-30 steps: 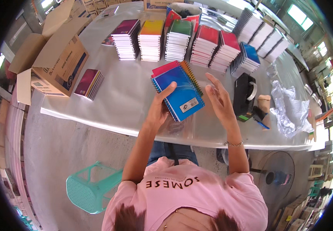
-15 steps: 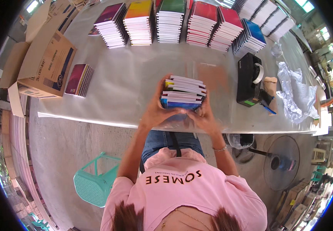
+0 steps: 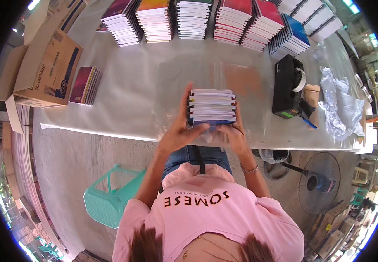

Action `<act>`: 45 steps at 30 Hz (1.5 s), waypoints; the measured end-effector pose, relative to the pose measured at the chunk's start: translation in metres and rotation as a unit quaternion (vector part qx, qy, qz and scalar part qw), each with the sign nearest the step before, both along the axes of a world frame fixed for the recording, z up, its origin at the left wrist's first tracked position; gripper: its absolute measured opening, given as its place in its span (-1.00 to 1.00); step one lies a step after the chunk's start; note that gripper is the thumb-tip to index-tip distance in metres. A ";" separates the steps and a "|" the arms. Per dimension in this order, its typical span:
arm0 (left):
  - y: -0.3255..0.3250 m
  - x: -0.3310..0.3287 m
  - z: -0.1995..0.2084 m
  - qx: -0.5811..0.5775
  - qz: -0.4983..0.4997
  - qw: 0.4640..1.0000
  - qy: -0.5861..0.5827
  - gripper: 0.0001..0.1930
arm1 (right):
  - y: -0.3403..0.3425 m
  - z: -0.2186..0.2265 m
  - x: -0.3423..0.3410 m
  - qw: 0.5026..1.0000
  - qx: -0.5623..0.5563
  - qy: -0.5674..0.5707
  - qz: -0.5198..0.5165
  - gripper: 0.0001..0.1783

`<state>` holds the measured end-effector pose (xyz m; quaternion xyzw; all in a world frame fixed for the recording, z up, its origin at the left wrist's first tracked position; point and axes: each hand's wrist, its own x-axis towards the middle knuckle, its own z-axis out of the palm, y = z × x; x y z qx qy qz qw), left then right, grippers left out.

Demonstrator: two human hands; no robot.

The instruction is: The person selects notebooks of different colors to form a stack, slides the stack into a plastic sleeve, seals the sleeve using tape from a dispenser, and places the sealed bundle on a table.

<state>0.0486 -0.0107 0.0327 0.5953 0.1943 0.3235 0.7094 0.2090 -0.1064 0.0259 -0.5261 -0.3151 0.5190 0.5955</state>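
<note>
Between my two hands is a small stack of spiral notebooks (image 3: 212, 106), its white page edges facing up and a blue cover on the side nearest me. My left hand (image 3: 182, 126) grips the stack's left end, thumb across the blue cover. On the opposite end my right hand (image 3: 236, 131) holds on in the same way, its fingers partly hidden behind the notebooks. Beneath them a clear plastic sheet or bag (image 3: 171, 78) lies on the table (image 3: 127, 100).
Tall notebook stacks (image 3: 154, 26) line the far side. At left stand an open cardboard box (image 3: 51, 70) and a maroon notebook pile (image 3: 84, 86). To the right are a black tape dispenser (image 3: 285, 87) and crumpled plastic (image 3: 335, 105). A green stool (image 3: 110, 201) and a fan (image 3: 317, 181) are below.
The notebooks were fanned unevenly and tilted; now their edges line up squarely between my hands. The view has shifted slightly, and both hands keep their hold.
</note>
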 end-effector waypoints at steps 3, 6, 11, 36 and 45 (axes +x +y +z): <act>0.001 -0.005 -0.016 0.088 0.003 0.995 0.046 -0.03 | -0.002 -0.004 0.003 0.999 0.009 -0.047 0.010 -0.01; -0.003 -0.004 -0.013 0.074 0.009 0.995 0.061 -0.07 | -0.002 0.003 0.006 0.997 0.009 -0.063 0.050 -0.04; -0.004 -0.011 -0.016 0.119 0.018 0.989 0.086 -0.10 | -0.007 0.015 0.013 0.992 -0.033 -0.063 0.105 -0.09; 0.026 0.018 0.026 -0.087 0.074 0.981 0.157 -0.17 | 0.023 0.046 0.034 0.999 -0.029 0.009 0.036 -0.30; 0.033 0.029 0.011 -0.105 0.070 0.975 0.184 -0.22 | 0.034 0.035 0.040 0.995 -0.081 -0.058 0.025 -0.38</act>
